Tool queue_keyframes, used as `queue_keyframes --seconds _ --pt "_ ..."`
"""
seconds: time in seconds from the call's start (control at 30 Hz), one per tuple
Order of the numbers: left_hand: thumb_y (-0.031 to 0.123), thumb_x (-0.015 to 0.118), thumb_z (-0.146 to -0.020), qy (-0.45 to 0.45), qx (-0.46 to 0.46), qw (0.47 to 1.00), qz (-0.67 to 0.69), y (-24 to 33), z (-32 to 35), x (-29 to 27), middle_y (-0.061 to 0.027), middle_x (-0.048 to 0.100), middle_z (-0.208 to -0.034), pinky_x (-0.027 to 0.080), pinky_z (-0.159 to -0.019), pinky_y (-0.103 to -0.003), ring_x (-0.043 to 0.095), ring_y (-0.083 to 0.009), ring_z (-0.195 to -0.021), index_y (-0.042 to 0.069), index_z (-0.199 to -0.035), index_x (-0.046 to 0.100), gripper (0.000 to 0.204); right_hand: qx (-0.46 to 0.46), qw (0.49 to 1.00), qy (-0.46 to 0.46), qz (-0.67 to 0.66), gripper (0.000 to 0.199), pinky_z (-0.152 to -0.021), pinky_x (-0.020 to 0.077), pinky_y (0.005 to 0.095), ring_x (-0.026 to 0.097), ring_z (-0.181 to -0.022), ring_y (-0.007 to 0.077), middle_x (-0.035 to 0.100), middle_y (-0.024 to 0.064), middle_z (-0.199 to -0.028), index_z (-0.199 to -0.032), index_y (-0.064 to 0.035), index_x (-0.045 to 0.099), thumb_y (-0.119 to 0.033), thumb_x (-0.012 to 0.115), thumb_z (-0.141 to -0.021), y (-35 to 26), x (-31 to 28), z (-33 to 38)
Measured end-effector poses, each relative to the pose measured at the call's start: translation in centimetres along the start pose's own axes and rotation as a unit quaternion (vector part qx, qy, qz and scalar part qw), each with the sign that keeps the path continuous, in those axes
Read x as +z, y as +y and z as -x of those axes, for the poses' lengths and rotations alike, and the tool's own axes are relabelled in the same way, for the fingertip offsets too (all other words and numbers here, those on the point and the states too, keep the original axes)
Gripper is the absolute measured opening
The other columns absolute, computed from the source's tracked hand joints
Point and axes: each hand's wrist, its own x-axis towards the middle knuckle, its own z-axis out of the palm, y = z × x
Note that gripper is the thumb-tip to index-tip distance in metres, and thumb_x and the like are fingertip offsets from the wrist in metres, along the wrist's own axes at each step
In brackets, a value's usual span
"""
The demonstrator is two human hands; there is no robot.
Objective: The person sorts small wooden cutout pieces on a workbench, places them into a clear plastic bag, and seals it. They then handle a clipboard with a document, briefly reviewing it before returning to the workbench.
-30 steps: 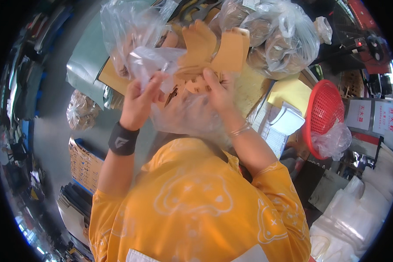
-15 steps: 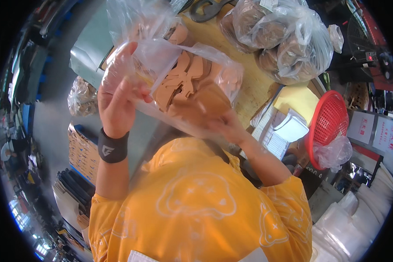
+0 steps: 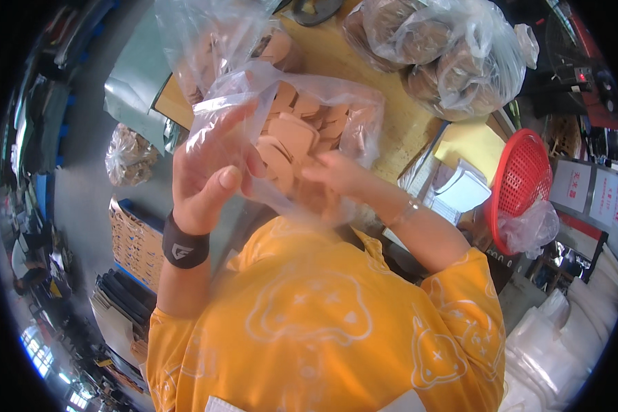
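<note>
A clear plastic bag [image 3: 361, 130] lies open before me on the table, filled with tan, flat cut-out pieces [image 3: 292, 134] in stacks. My left hand [image 3: 209, 172], with a black wristband, holds up the bag's left rim. Its fingers are behind the film and its thumb stands apart in front. Over the bag's near right part is my right hand [image 3: 340, 177], next to the pieces. Motion smears its fingers, so whether they grip a piece is unclear.
Behind stands another clear bag [image 3: 199, 41] of tan pieces. Tied bags of brown pieces [image 3: 453, 75] sit at the back right of the yellowish table [image 3: 395, 137]. Papers [image 3: 453, 185] and a red plastic basket [image 3: 522, 182] are to the right. A small filled bag [image 3: 130, 154] lies left.
The brown stack that was in my right hand no longer shows there; that hand has moved slightly left. My left hand has shifted right and nearer, its thumb now apart. More pieces show in the bag.
</note>
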Motion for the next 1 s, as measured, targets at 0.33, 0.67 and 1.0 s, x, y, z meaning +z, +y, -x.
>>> queue_keyframes --seconds 0.33,0.67,1.0 --pt "0.052 0.060 -0.080 -0.026 -0.031 0.999 0.014 -0.8 -0.1 -0.3 -0.0282 0.031 -0.141 0.037 -0.043 -0.018 0.053 -0.0076 -0.063 -0.003 -0.135 0.039 0.080 -0.055 0.886 0.135 -0.441 0.019 -0.073 0.0543 0.0396 0.061 -0.083 0.0219 0.060 0.0088 -0.096 -0.107 -0.0017 0.054 -0.010 0.056 -0.089 3.4 -6.5 -0.7" --pt "0.047 0.060 -0.083 -0.031 -0.020 0.999 0.014 -0.6 -0.5 -0.3 -0.0293 0.036 -0.137 0.039 -0.045 -0.017 0.052 -0.0073 -0.059 -0.006 -0.132 0.041 0.075 -0.059 0.886 0.231 -0.398 0.026 -0.074 0.0533 0.0364 0.060 -0.087 0.0230 0.056 0.0122 -0.103 -0.110 0.0018 0.050 -0.002 0.054 -0.085 4.2 -3.8 -3.6" --pt "0.045 0.058 -0.084 -0.011 -0.046 0.996 0.072 -0.8 -0.1 -0.6 -0.0277 0.035 -0.137 0.041 -0.045 -0.017 0.054 -0.0094 -0.068 -0.009 -0.128 0.042 0.071 -0.095 0.914 0.281 -0.277 0.026 -0.072 0.0520 0.0308 0.061 -0.082 0.0176 0.059 0.0095 -0.101 -0.110 0.0010 0.054 -0.002 0.053 -0.084 4.9 -4.0 -2.6"
